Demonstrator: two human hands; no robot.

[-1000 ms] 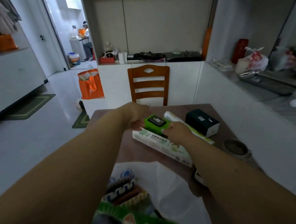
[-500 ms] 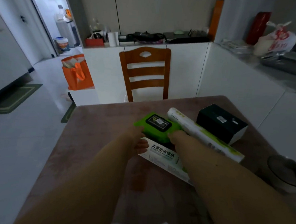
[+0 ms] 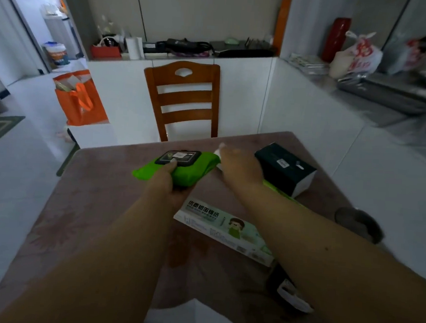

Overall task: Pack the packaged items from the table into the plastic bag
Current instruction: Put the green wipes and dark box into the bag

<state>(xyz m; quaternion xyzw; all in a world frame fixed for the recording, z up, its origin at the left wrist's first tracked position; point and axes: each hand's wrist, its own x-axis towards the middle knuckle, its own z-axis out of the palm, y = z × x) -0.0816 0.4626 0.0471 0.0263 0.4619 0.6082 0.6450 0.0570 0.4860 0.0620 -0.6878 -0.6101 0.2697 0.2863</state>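
Note:
My left hand (image 3: 166, 180) grips a bright green wipes pack (image 3: 181, 168) with a black lid, raised a little above the brown table (image 3: 97, 218). My right hand (image 3: 240, 167) lies over the white end of a long green-and-white roll (image 3: 280, 192); I cannot tell whether its fingers close on the roll. A long pale-green foil box (image 3: 225, 229) lies nearer me under my right forearm. A black box (image 3: 286, 167) with a white end sits to the right of the roll. The white plastic bag (image 3: 196, 319) shows at the bottom edge.
A wooden chair (image 3: 183, 96) stands at the table's far side. A dark round bowl (image 3: 359, 223) sits at the right table edge and a small black-and-white object (image 3: 289, 291) near my right forearm. An orange bag (image 3: 81, 99) is on the floor at left.
My left hand has taken hold of the green wipes pack and lifted it off the foil box, to the left. My right hand has moved from the pack to the roll's white end.

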